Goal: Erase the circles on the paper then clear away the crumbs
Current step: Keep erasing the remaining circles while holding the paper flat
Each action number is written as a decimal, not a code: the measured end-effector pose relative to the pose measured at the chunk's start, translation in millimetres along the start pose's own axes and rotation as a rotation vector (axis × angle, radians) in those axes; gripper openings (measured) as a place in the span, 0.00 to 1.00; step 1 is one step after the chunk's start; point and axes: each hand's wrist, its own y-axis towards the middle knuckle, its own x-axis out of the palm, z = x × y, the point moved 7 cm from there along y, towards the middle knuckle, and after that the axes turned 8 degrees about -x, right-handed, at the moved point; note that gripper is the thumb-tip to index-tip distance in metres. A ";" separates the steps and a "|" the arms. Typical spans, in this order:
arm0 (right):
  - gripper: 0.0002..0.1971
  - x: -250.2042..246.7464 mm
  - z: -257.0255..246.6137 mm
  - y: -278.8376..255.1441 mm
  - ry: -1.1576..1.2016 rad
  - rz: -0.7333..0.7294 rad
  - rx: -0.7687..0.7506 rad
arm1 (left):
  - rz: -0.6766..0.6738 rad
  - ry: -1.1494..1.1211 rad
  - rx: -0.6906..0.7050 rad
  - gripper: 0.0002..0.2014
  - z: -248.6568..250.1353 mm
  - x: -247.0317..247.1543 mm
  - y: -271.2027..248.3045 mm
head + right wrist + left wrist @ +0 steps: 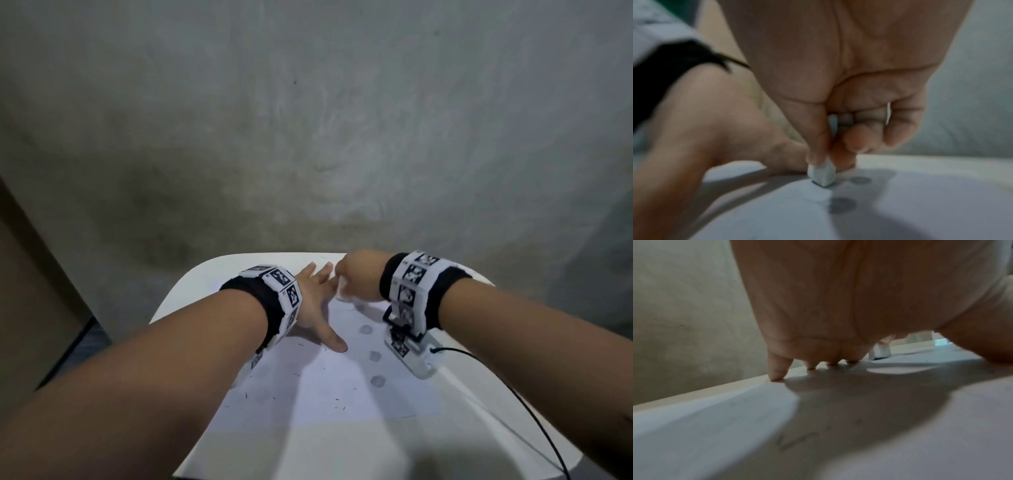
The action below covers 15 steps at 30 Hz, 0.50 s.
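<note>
A white sheet of paper (308,387) lies on a white table (342,448). Grey pencilled circles (366,329) run in a column down its right part, and dark eraser crumbs (337,406) are scattered over it. My left hand (320,308) lies flat on the paper with fingers spread, fingertips (777,376) pressing down. My right hand (356,281) pinches a small white eraser (821,175) between thumb and fingers, its tip on the paper beside two grey circles (841,205). The eraser (880,352) also shows beyond my left palm.
A black cable (507,387) runs from my right wrist device across the table's right side. A bare concrete wall (308,120) stands just behind the table's far edge. A brown panel (30,291) is at the left, beyond the table.
</note>
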 end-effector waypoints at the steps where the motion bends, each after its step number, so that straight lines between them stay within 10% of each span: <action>1: 0.06 -2.6 8.7 -1.6 0.011 0.009 0.033 | -0.004 -0.003 0.000 0.62 -0.5 0.6 -0.8; 15: 0.12 -1.0 13.0 -2.8 -0.102 0.005 0.083 | -0.022 0.006 -0.014 0.62 -0.3 0.5 -3.6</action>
